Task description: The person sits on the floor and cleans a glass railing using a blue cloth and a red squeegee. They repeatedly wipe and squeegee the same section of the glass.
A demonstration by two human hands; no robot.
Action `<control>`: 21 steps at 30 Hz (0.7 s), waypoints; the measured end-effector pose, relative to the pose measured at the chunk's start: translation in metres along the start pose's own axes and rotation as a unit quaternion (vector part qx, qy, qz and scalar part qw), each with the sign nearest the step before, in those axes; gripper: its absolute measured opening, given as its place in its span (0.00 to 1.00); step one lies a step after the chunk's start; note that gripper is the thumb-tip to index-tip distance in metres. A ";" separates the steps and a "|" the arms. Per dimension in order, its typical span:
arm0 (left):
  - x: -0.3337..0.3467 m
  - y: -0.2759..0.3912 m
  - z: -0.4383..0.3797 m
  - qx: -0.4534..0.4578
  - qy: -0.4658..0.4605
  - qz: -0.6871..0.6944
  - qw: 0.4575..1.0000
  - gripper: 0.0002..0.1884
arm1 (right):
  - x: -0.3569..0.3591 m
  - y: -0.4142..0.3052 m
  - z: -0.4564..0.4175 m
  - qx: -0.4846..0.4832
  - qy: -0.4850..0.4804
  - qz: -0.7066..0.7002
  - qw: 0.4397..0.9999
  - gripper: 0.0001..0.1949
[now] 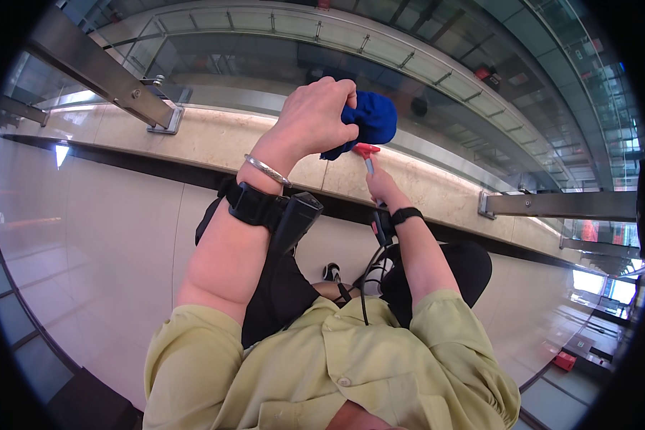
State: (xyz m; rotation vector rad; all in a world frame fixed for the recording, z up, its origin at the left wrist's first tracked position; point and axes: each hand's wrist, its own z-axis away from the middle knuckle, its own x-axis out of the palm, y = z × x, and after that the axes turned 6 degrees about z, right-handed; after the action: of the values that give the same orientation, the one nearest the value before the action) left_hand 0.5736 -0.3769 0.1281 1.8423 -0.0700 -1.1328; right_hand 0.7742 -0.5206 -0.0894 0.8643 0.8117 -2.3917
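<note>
My left hand grips a bunched blue cloth, held up in front of the glass panel. Whether the cloth touches the glass I cannot tell. Lower and to the right, my right hand is closed around the grey handle of a small squeegee-like tool with a red head. That head is just below the cloth, over the pale stone ledge at the foot of the glass. Part of the cloth is hidden by my left fingers.
Steel railing posts stand on the ledge at left and right. A black cable runs between my right wrist and body. Glossy tiles cover the floor; a red box stands far right.
</note>
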 end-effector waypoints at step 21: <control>0.003 0.002 -0.002 0.005 0.024 0.002 1.000 0.16 | 0.030 -0.008 -0.009 -0.048 0.024 0.053 0.997 0.34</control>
State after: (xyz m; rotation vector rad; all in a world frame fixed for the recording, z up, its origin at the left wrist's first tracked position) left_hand 0.5774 -0.3782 0.1277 1.8756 -0.0521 -1.0866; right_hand 0.7521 -0.5153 -0.1131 0.9068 0.8711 -2.2293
